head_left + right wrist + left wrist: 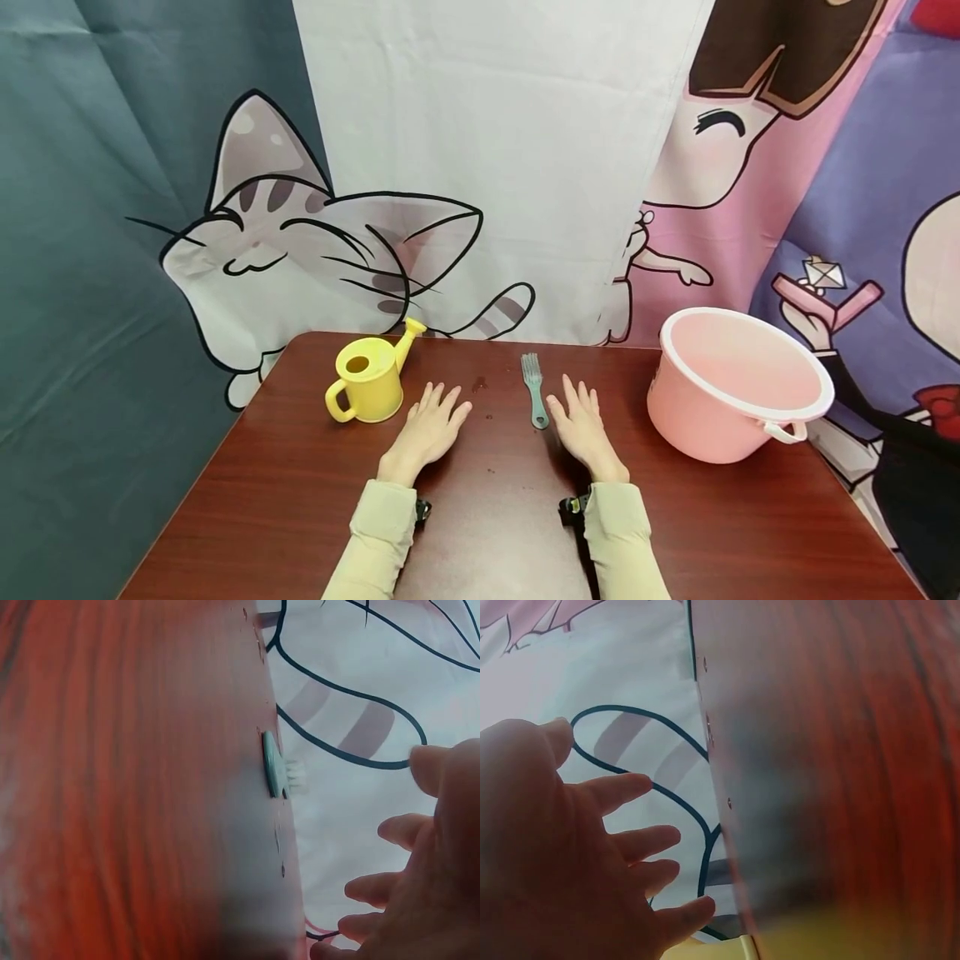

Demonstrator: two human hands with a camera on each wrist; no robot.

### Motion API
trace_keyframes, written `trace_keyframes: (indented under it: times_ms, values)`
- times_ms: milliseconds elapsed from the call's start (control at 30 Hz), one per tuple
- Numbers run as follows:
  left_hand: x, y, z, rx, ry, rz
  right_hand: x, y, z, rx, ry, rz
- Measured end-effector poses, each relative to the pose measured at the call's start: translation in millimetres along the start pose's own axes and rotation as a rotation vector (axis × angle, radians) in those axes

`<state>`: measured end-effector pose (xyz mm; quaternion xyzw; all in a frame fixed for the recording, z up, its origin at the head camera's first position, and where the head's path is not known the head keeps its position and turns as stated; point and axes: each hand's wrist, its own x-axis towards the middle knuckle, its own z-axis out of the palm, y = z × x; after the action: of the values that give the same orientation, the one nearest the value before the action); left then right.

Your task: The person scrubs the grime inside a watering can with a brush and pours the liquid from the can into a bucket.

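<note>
My left hand [427, 425] is held palm down over the table with its fingers spread, just right of a yellow watering can [369, 379]. The can stands upright, its spout tilted to the back right and its handle at the left. To the right, my right hand [583, 427] is also palm down with straight, spread fingers and nothing in it. A small teal brush [535, 392] lies beside its thumb, head toward the back edge; pale bristles on the brush [274, 766] show in the right wrist view.
A pink bucket [723, 442] with a white rim and handle stands at the right of the brown wooden table [495, 533]. Small wet spots dot the tabletop near the brush. Behind the table's back edge hangs a cartoon-printed cloth [480, 125].
</note>
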<state>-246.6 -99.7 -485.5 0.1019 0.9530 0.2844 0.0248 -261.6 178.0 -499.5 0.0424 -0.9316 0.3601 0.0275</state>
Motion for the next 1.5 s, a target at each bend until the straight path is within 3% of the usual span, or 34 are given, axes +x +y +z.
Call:
trace_keyframes:
  times_ms: [300,700,1100,1333,1500]
  values:
    - [0.0,-9.8,-7.4,-0.033,-0.095,-0.047,5.5,3,5,0.038,-0.032,0.001]
    - [-5.1,-15.5,-12.4,0.045,-0.134,-0.011,7.6,3,10,0.032,-0.035,-0.004]
    - [-7.1,-39.5,-19.4,0.007,-0.061,-0.008,16.4,-3,13,-0.027,-0.050,-0.021]
    - [-11.2,-57.9,-29.2,-0.104,0.016,0.057,25.1,-5,14,-0.050,-0.035,-0.026]
    - [-17.7,-70.6,-40.9,-0.168,0.060,0.024,31.0,-8,16,-0.103,-0.004,-0.038]
